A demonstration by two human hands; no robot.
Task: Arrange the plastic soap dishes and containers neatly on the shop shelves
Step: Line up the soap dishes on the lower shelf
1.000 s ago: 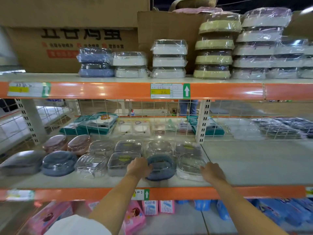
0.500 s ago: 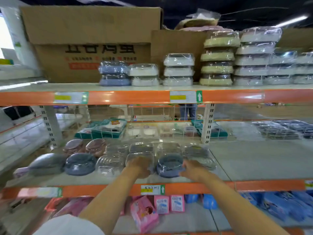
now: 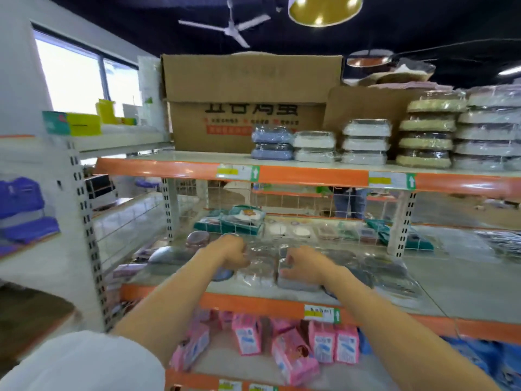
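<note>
Several wrapped plastic soap dishes lie in rows on the middle shelf (image 3: 451, 289). The view is blurred by motion. My left hand (image 3: 234, 253) reaches in with curled fingers and grips the left edge of a clear soap dish (image 3: 256, 270). A blue round dish (image 3: 225, 275) shows just under its wrist. My right hand (image 3: 303, 266) curls its fingers over a grey-based soap dish (image 3: 296, 283) right beside the clear one. More dishes, pink (image 3: 197, 238) and grey (image 3: 166, 255), lie to the left.
The top shelf holds stacks of wrapped containers (image 3: 363, 142) and a big cardboard box (image 3: 248, 103). A wire grid (image 3: 310, 204) closes the back. A shelf post (image 3: 400, 221) stands to the right. Pink packs (image 3: 293, 354) fill the lower shelf.
The view has swung left and upward. Both hands have shifted left along the row of dishes and come closer together; the right hand left the blue round dish for the grey-based one.
</note>
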